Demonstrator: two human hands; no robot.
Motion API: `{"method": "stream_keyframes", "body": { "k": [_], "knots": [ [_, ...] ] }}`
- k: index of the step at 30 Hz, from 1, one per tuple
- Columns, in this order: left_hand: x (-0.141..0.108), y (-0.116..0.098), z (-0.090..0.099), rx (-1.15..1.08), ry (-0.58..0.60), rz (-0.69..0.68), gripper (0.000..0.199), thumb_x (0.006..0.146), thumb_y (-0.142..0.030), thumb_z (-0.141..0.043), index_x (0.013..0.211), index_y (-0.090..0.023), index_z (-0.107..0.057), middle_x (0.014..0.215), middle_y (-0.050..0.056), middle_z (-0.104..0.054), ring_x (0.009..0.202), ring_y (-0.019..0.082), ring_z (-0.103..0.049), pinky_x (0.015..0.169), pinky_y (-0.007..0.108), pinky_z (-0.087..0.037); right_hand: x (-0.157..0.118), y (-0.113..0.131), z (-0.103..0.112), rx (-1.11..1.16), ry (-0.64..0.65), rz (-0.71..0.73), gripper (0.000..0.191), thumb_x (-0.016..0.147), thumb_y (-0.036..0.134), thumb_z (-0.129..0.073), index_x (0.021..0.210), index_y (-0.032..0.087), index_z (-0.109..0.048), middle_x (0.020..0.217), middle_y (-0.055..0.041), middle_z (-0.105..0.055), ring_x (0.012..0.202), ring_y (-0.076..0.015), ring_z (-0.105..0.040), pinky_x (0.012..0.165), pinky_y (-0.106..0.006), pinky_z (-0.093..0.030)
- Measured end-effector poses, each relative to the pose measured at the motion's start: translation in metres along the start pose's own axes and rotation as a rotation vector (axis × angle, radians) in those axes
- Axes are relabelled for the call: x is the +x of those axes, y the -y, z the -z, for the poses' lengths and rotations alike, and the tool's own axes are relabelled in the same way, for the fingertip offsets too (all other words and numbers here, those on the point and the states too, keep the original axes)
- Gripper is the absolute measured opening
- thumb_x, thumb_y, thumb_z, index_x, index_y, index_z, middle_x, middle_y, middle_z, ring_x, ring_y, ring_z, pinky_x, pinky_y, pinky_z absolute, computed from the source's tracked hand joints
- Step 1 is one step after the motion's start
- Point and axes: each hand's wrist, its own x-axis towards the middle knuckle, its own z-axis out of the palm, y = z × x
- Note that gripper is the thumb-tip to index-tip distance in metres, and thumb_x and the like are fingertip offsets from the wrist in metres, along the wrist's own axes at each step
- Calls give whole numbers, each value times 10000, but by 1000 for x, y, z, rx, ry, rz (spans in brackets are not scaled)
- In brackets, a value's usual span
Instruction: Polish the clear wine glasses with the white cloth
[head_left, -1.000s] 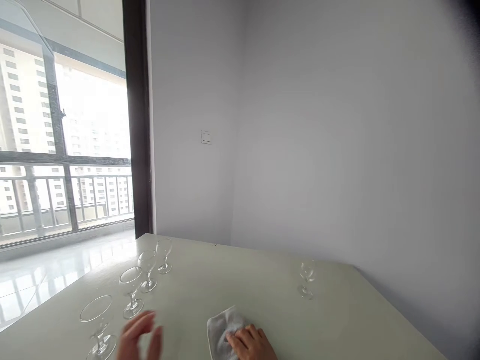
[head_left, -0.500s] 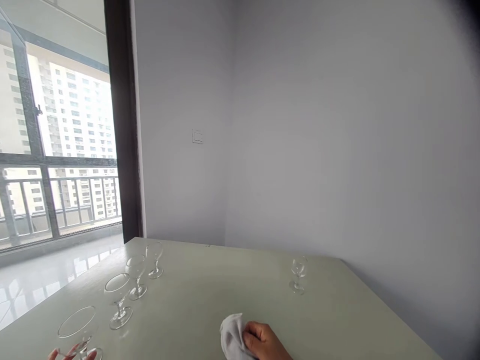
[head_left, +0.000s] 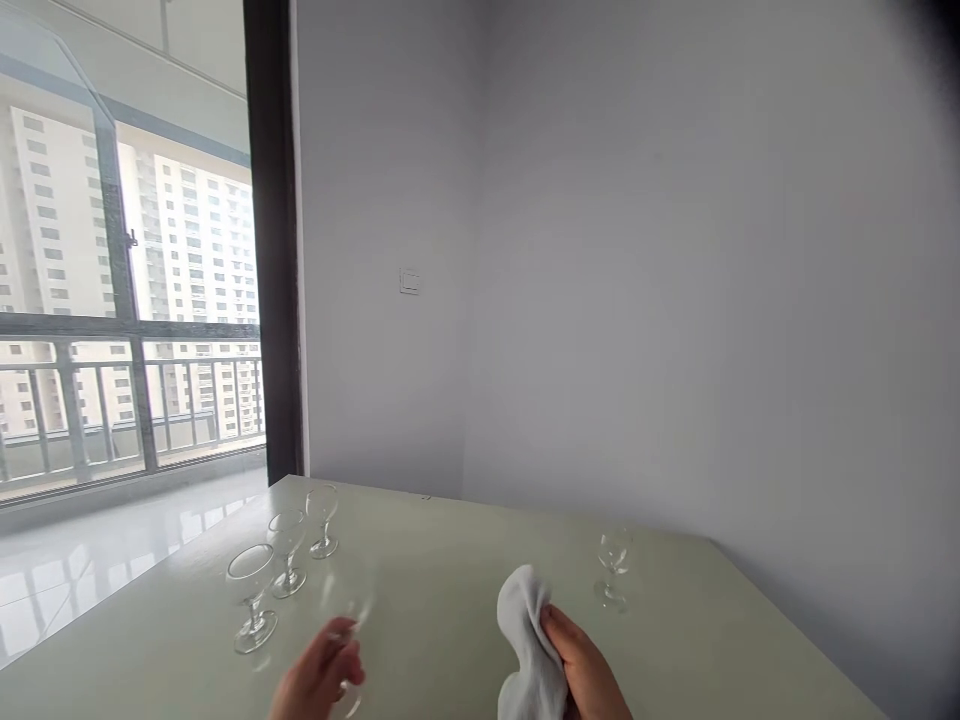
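My left hand (head_left: 322, 668) is closed round the stem of a clear stemmed glass (head_left: 352, 607), whose bowl is blurred by motion above the fingers. To the right, my right hand (head_left: 585, 660) grips a white cloth (head_left: 525, 630) that hangs down from the fingers. Three more stemmed glasses stand upright in a row at the left: the nearest glass (head_left: 252, 598), a middle glass (head_left: 287, 552) and the farthest glass (head_left: 322, 520). Another small glass (head_left: 613, 565) stands alone beyond my right hand.
The pale green table (head_left: 435, 570) reaches back to the grey wall (head_left: 637, 300). A dark door frame (head_left: 274, 250) rises behind its far left corner, with a window and railing beyond.
My left hand has lifted the nearest glass off the table's left side and brought it rightward. The cloth in my right hand is now raised and hangs longer. The view has turned slightly left.
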Motion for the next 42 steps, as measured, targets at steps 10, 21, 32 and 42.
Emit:
{"method": "stream_keyframes", "body": {
  "k": [10,21,32,42],
  "knots": [
    [-8,-56,-105,480,245,-728,120,860,-261,-436,930,-271,-532,717,-20,-683,624,167,-624,536,228,-448,-16,24,-11,-266,274,75,659,766,568,-526,1222,94,-486,476,16,-567,399,-129,-512,449,-269,-473],
    [4,-94,-87,733,332,-1215,270,834,-150,-504,1102,-172,-477,728,-14,-665,575,170,-610,562,307,-471,-11,28,14,-493,386,-145,382,689,292,-675,1041,151,-630,592,43,-549,481,-65,-515,461,-160,-406],
    [26,-109,-65,386,738,-851,205,860,-310,-498,1019,-228,-599,653,-21,-623,573,129,-529,572,247,-404,-21,24,0,-343,411,-131,463,673,462,-667,1014,151,-622,510,16,-596,493,-144,-583,472,-214,-415],
    [25,-108,-61,479,765,-675,306,841,-352,-503,1121,-259,-586,913,28,-682,866,205,-615,801,362,-465,-15,18,-3,-157,262,-205,380,692,407,-639,954,135,-595,502,14,-593,444,-136,-564,452,-222,-410]
  ]
}}
